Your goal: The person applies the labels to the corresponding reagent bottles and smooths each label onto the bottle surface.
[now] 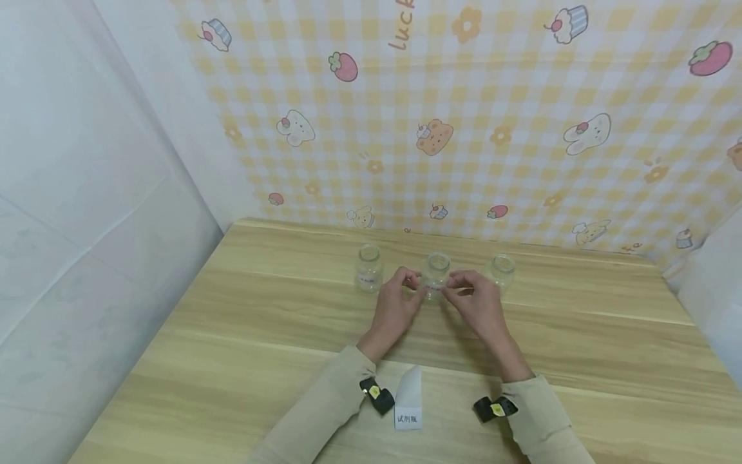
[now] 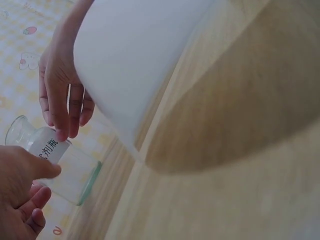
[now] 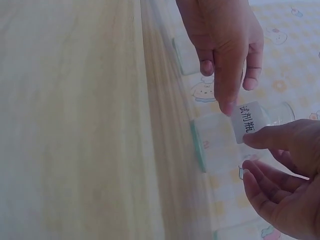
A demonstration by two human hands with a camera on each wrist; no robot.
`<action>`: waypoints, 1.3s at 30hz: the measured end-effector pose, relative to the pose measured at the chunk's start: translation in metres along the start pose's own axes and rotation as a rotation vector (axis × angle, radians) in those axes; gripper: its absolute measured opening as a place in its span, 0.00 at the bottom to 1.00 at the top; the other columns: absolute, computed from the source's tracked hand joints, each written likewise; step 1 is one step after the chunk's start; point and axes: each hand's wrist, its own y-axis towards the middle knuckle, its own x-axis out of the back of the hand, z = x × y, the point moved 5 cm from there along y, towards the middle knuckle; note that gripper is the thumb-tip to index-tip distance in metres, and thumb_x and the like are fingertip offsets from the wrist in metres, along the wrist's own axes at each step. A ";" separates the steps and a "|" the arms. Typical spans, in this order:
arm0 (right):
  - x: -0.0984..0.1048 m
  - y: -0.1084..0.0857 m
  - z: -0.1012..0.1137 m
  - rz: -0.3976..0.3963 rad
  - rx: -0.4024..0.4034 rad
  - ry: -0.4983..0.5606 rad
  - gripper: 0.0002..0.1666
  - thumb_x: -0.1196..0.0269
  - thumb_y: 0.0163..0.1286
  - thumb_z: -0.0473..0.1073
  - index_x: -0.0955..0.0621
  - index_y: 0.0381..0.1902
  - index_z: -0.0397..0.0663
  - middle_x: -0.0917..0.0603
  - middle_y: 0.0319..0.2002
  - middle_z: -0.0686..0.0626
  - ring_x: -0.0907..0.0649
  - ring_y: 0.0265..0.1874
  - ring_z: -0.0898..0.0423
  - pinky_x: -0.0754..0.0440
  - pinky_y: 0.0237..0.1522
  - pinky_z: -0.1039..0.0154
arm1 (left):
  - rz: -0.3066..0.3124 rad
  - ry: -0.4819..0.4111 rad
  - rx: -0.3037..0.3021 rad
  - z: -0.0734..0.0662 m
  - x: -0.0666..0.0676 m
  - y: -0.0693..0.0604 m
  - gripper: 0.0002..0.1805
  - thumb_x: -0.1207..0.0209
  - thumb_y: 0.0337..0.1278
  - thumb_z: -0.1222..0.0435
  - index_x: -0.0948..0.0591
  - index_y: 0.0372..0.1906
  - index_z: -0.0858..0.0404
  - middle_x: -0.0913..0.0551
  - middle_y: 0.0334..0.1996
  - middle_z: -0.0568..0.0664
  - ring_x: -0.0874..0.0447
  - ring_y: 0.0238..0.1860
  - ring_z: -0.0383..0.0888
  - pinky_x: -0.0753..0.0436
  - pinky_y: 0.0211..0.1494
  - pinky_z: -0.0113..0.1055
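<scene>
The middle clear glass bottle stands upright between both hands. On its front lies a white label with dark characters, also in the right wrist view. My left hand is at the bottle's left side, its thumb touching one end of the label. From the right, my right hand touches the label's other end with its thumb; its other fingers are spread beside the glass. Another bottle, bearing a label, stands to the left. A third bottle is partly behind my right hand.
A curled white paper strip with one printed label lies on the wooden table between the forearms; it looms large in the left wrist view. Behind the table hangs a yellow checked cloth.
</scene>
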 end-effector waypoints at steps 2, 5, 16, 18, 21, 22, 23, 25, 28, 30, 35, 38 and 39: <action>0.000 -0.001 0.001 -0.001 0.000 0.007 0.07 0.28 0.65 0.31 0.18 0.32 0.34 0.13 0.50 0.34 0.12 0.46 0.39 0.12 0.45 0.53 | 0.003 -0.009 0.005 0.001 0.000 -0.001 0.13 0.30 0.61 0.69 0.25 0.38 0.63 0.12 0.53 0.56 0.13 0.46 0.50 0.15 0.50 0.45; 0.001 -0.001 0.003 -0.003 0.011 0.010 0.11 0.26 0.64 0.34 0.20 0.31 0.36 0.12 0.48 0.34 0.12 0.45 0.40 0.12 0.43 0.56 | 0.004 -0.020 0.010 0.001 -0.001 -0.001 0.16 0.27 0.59 0.65 0.26 0.38 0.63 0.12 0.52 0.56 0.14 0.47 0.50 0.15 0.50 0.47; 0.000 -0.002 0.002 0.004 -0.016 0.007 0.15 0.23 0.61 0.38 0.21 0.32 0.39 0.11 0.46 0.38 0.12 0.42 0.44 0.12 0.44 0.53 | 0.008 -0.003 0.025 0.002 -0.001 -0.001 0.18 0.26 0.59 0.61 0.26 0.38 0.61 0.12 0.51 0.56 0.14 0.47 0.51 0.14 0.49 0.47; 0.001 -0.001 0.002 0.016 -0.025 0.010 0.15 0.23 0.62 0.38 0.21 0.32 0.39 0.12 0.47 0.38 0.12 0.42 0.44 0.12 0.45 0.52 | 0.007 0.001 0.026 0.002 -0.002 -0.001 0.18 0.26 0.59 0.60 0.26 0.38 0.61 0.12 0.51 0.56 0.14 0.47 0.51 0.14 0.49 0.47; 0.002 -0.001 0.002 0.028 -0.026 0.010 0.15 0.23 0.62 0.38 0.21 0.32 0.39 0.12 0.48 0.37 0.11 0.42 0.43 0.12 0.46 0.51 | 0.008 0.004 0.020 0.001 -0.002 -0.001 0.18 0.27 0.60 0.60 0.26 0.38 0.61 0.12 0.51 0.56 0.14 0.47 0.51 0.14 0.50 0.46; 0.002 -0.001 0.002 0.029 -0.023 0.009 0.15 0.23 0.63 0.38 0.21 0.31 0.39 0.12 0.48 0.37 0.11 0.42 0.43 0.12 0.46 0.51 | 0.009 0.003 0.021 0.001 -0.002 -0.001 0.18 0.27 0.60 0.59 0.26 0.38 0.61 0.12 0.51 0.56 0.14 0.47 0.51 0.15 0.50 0.46; 0.003 -0.001 0.002 0.030 -0.021 0.008 0.14 0.24 0.63 0.37 0.21 0.31 0.39 0.12 0.48 0.37 0.11 0.42 0.43 0.12 0.46 0.51 | 0.010 0.002 0.022 0.001 -0.001 -0.001 0.18 0.27 0.61 0.59 0.26 0.38 0.61 0.12 0.52 0.56 0.14 0.47 0.50 0.15 0.50 0.46; 0.003 -0.001 0.001 0.029 -0.019 0.001 0.14 0.24 0.63 0.37 0.21 0.31 0.40 0.12 0.48 0.36 0.11 0.42 0.42 0.12 0.46 0.51 | 0.012 -0.002 0.021 0.001 -0.002 -0.001 0.17 0.28 0.62 0.59 0.26 0.38 0.61 0.12 0.52 0.56 0.14 0.47 0.50 0.15 0.50 0.46; 0.003 0.000 0.000 0.026 -0.020 -0.006 0.14 0.24 0.63 0.37 0.21 0.30 0.40 0.12 0.48 0.35 0.11 0.42 0.42 0.11 0.45 0.51 | 0.015 -0.009 0.027 0.002 -0.002 -0.001 0.16 0.29 0.63 0.58 0.26 0.37 0.60 0.12 0.53 0.55 0.14 0.47 0.50 0.15 0.51 0.45; 0.003 0.001 0.000 0.025 -0.020 -0.009 0.13 0.25 0.64 0.37 0.21 0.30 0.40 0.12 0.49 0.35 0.11 0.42 0.42 0.11 0.45 0.51 | 0.014 -0.010 0.023 0.002 -0.002 0.000 0.16 0.30 0.64 0.58 0.26 0.37 0.60 0.12 0.53 0.55 0.14 0.47 0.49 0.15 0.51 0.46; 0.004 0.001 0.000 0.021 -0.018 -0.022 0.13 0.25 0.64 0.36 0.21 0.30 0.41 0.12 0.49 0.35 0.11 0.43 0.42 0.12 0.46 0.50 | 0.016 -0.002 0.014 0.002 -0.002 0.000 0.15 0.32 0.66 0.58 0.26 0.37 0.60 0.12 0.53 0.55 0.14 0.46 0.50 0.15 0.51 0.46; 0.005 0.001 0.000 0.016 -0.017 -0.031 0.13 0.25 0.64 0.36 0.21 0.29 0.41 0.11 0.48 0.36 0.11 0.44 0.42 0.12 0.46 0.49 | 0.020 0.004 0.019 0.001 -0.002 0.000 0.14 0.32 0.67 0.59 0.26 0.38 0.60 0.12 0.54 0.55 0.14 0.46 0.50 0.15 0.50 0.46; 0.006 0.001 0.001 0.014 -0.018 -0.032 0.13 0.25 0.64 0.37 0.21 0.29 0.41 0.11 0.48 0.36 0.11 0.44 0.42 0.12 0.46 0.49 | 0.021 0.007 0.019 0.001 -0.002 0.000 0.14 0.32 0.67 0.59 0.26 0.38 0.60 0.12 0.54 0.55 0.14 0.46 0.50 0.15 0.50 0.46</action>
